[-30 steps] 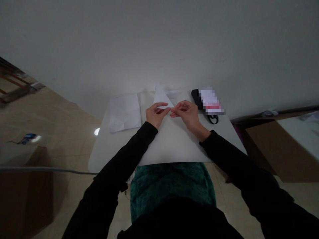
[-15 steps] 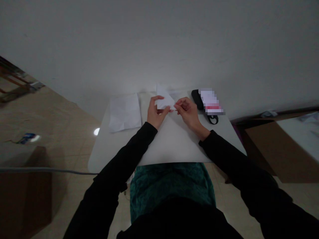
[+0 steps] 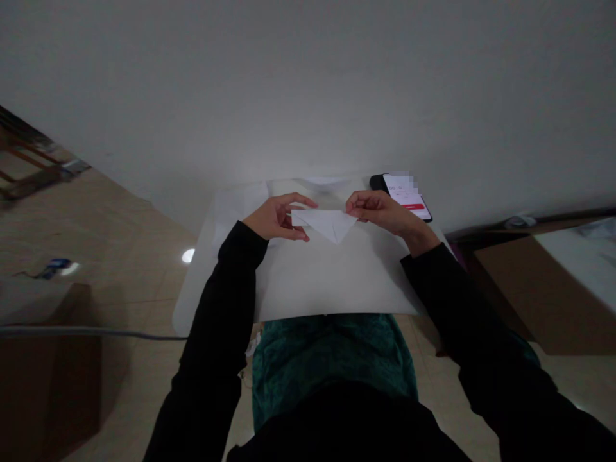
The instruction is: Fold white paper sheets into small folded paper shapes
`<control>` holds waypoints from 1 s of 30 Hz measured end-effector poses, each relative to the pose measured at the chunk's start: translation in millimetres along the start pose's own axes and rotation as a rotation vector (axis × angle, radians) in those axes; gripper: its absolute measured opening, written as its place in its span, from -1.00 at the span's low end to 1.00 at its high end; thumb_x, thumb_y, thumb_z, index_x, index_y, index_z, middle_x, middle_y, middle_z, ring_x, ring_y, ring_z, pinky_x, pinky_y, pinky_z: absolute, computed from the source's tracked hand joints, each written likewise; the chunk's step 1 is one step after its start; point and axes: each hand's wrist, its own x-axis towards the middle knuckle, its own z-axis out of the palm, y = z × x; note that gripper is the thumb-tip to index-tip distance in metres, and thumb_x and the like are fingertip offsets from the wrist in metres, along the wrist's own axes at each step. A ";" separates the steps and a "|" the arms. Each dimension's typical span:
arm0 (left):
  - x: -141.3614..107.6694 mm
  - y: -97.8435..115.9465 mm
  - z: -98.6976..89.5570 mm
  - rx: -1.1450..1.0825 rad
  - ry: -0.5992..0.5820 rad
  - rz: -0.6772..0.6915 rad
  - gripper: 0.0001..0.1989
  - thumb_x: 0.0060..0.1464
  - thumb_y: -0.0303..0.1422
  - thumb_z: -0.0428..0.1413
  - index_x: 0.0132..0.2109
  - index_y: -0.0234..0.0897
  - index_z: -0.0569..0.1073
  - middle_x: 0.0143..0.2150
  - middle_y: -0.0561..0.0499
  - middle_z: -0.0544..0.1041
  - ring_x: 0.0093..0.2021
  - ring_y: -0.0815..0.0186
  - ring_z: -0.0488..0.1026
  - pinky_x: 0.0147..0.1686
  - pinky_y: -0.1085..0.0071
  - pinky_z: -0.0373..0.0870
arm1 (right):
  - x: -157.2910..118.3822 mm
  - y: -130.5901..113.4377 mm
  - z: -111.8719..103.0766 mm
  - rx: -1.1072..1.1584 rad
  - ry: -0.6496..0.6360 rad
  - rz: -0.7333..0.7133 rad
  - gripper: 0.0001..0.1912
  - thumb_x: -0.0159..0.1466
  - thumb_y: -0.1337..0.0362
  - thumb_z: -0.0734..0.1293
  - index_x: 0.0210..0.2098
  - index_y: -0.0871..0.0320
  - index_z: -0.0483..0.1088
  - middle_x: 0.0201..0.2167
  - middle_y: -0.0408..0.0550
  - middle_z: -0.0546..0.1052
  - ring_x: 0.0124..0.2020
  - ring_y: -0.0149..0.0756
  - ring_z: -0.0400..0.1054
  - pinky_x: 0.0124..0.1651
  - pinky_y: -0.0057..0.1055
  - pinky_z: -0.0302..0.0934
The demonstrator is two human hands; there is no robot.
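Observation:
A white folded paper (image 3: 330,223) is held up over the white table, its straight edge at the top and a point facing down toward me. My right hand (image 3: 380,210) pinches its right corner between thumb and fingers. Around the left end is my left hand (image 3: 279,217), thumb and forefinger spread apart; I see no firm grip there. Partly behind my left hand lies a flat white paper sheet (image 3: 235,204). Another piece of white paper (image 3: 325,183) shows at the table's far edge.
A phone (image 3: 407,196) with a lit screen leans on a black object (image 3: 378,182) at the table's (image 3: 317,289) back right. The wall (image 3: 308,96) rises directly behind. Cardboard (image 3: 534,289) stands to the right, a grey cable (image 3: 96,331) runs at left.
The folded paper has turned, its tall point no longer facing the wall but now facing me. My left hand has loosened and moved left; the right hand has shifted slightly right, still pinching.

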 end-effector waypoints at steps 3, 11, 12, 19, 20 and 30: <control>0.3 -2.8 -0.6 0.068 -0.043 0.013 -0.57 -0.39 -0.30 0.48 -0.25 -0.21 0.65 -0.35 -0.13 0.65 -0.38 0.14 0.64 -0.32 0.24 0.64 | -1.3 -1.1 -1.8 0.004 -0.095 0.046 -0.73 0.16 0.06 0.47 -0.36 0.13 0.46 -0.51 -0.22 0.42 -0.49 -0.48 0.19 -0.44 -0.48 0.03; 2.9 -11.4 -8.0 0.053 -0.005 -0.049 -0.75 -0.36 -0.42 0.44 -0.38 -0.26 0.67 -0.43 -0.19 0.64 -0.45 0.08 0.63 -0.53 0.32 0.59 | -0.8 2.1 -0.5 0.029 -0.176 0.093 -0.82 0.15 0.14 0.46 -0.36 0.13 0.50 -0.48 -0.22 0.48 -0.50 -0.49 0.20 -0.46 -0.49 0.02; 2.8 -12.3 -8.2 0.052 -0.003 -0.047 -0.75 -0.36 -0.42 0.43 -0.38 -0.26 0.67 -0.42 -0.19 0.64 -0.45 0.09 0.63 -0.52 0.31 0.60 | -0.9 1.4 -0.7 0.026 -0.162 0.096 -0.81 0.14 0.15 0.47 -0.37 0.13 0.50 -0.48 -0.22 0.48 -0.50 -0.50 0.20 -0.46 -0.48 0.03; 5.8 -10.5 -2.8 0.052 -0.003 0.047 -0.73 -0.41 -0.38 0.46 -0.41 -0.23 0.66 -0.34 -0.16 0.66 -0.34 0.14 0.65 -0.28 0.22 0.65 | -1.4 -1.7 -2.0 -0.001 -0.131 0.093 -0.78 0.14 0.10 0.47 -0.37 0.12 0.50 -0.51 -0.23 0.47 -0.52 -0.51 0.19 -0.48 -0.50 0.03; 6.6 -10.4 -2.6 0.057 0.005 0.064 -0.73 -0.42 -0.38 0.46 -0.42 -0.23 0.65 -0.33 -0.16 0.66 -0.32 0.15 0.65 -0.24 0.22 0.64 | -1.6 -1.3 -2.2 -0.001 -0.127 0.092 -0.78 0.14 0.10 0.47 -0.37 0.12 0.50 -0.50 -0.23 0.46 -0.52 -0.51 0.19 -0.48 -0.50 0.02; 10.9 -20.4 -7.0 0.097 0.018 0.049 -0.75 -0.32 -0.33 0.46 -0.38 -0.24 0.66 -0.37 -0.11 0.66 -0.38 0.27 0.62 -0.29 0.34 0.62 | -2.3 1.1 -8.2 -0.018 -0.092 0.110 -0.82 0.17 0.17 0.45 -0.35 0.15 0.49 -0.48 -0.21 0.46 -0.51 -0.52 0.18 -0.46 -0.49 0.00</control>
